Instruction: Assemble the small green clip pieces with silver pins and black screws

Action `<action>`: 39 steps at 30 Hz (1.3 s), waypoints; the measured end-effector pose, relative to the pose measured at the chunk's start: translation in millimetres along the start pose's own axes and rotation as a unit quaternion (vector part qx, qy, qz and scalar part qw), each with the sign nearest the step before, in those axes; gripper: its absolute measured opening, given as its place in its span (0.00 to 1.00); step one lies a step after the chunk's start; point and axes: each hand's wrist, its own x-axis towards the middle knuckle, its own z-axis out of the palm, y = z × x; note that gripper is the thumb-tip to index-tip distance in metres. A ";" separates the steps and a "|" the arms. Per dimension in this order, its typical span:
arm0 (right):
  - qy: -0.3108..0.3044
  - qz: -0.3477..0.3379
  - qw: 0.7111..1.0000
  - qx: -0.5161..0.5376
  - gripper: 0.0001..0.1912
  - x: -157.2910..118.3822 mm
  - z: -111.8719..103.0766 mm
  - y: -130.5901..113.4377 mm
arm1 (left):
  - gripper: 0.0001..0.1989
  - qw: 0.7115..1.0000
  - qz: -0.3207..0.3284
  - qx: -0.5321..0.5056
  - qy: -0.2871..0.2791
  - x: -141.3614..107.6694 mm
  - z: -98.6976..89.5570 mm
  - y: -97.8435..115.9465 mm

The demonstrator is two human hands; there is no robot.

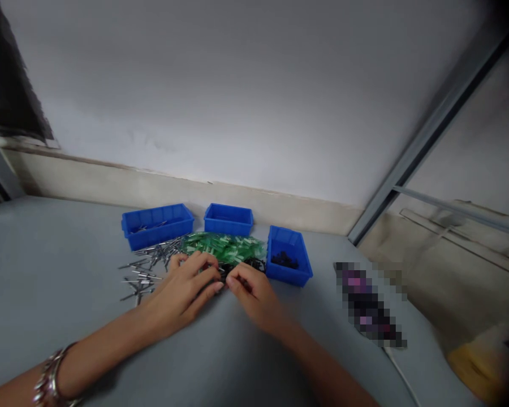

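Observation:
My left hand (189, 285) reaches over the near edge of a pile of small black parts (254, 263), its fingers apart and bent downward. Close beside it on the right, my right hand (252, 291) is closed, thumb and forefinger pinched together; what they hold, if anything, is too small to name. Behind both hands lies a heap of green pieces (224, 246). Thin metal rods (146, 271) are scattered to the left of my left hand.
Three blue bins stand behind the heaps: a left bin (159, 229) with some rods, a middle bin (228, 226), and a right bin (292, 276) with black parts. A blurred-out object (369, 305) with a cable lies at the right on the grey table (59, 271).

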 end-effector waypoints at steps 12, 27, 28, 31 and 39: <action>0.000 0.009 1.000 -0.005 0.10 0.2 0.8 -2.0 | 0.08 1.000 0.003 0.001 0.005 -0.5 0.5 0.2; 0.251 0.111 0.813 -0.513 0.11 4.6 -69.2 16.8 | 0.09 0.998 -0.044 0.032 -0.014 -0.5 4.3 -5.3; 0.260 0.135 0.793 -0.534 0.11 4.6 -71.6 19.4 | 0.09 0.998 -0.043 0.032 -0.014 -0.6 4.5 -5.3; 0.267 0.136 0.779 -0.551 0.10 5.5 -70.5 22.4 | 0.09 0.998 -0.044 0.033 -0.016 -0.8 4.8 -4.6; 0.043 0.036 0.912 -0.406 0.08 2.7 -22.6 6.3 | 0.08 0.998 -0.040 0.035 -0.027 -0.7 7.5 -4.0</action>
